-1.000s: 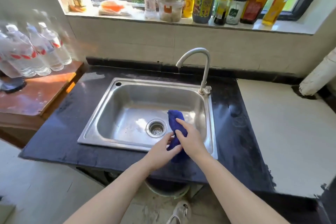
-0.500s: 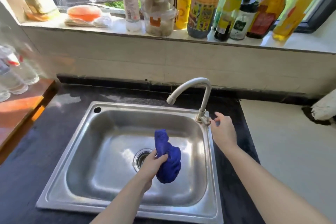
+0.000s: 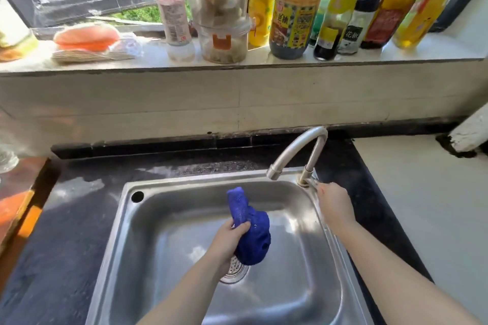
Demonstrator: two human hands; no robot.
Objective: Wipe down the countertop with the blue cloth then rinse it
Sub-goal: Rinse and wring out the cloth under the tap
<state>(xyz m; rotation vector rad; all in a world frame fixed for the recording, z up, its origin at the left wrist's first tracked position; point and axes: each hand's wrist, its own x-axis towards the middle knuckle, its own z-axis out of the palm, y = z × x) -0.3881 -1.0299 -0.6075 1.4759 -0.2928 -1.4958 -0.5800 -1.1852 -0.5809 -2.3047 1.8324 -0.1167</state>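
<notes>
The left hand (image 3: 229, 239) holds the bunched blue cloth (image 3: 250, 229), fingers curled round its middle, above the drain (image 3: 235, 270) inside the sink (image 3: 343, 258). The right hand (image 3: 334, 204) is at the base of the tap (image 3: 298, 152), fingers closed on its handle as far as I can tell. No water shows, so I'd open it gently and lift the cloth right and far, under the spout, before squeezing.

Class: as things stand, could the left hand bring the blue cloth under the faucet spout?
Probably yes: the left hand grips the blue cloth over the sink, with nothing between it and the faucet spout.
</notes>
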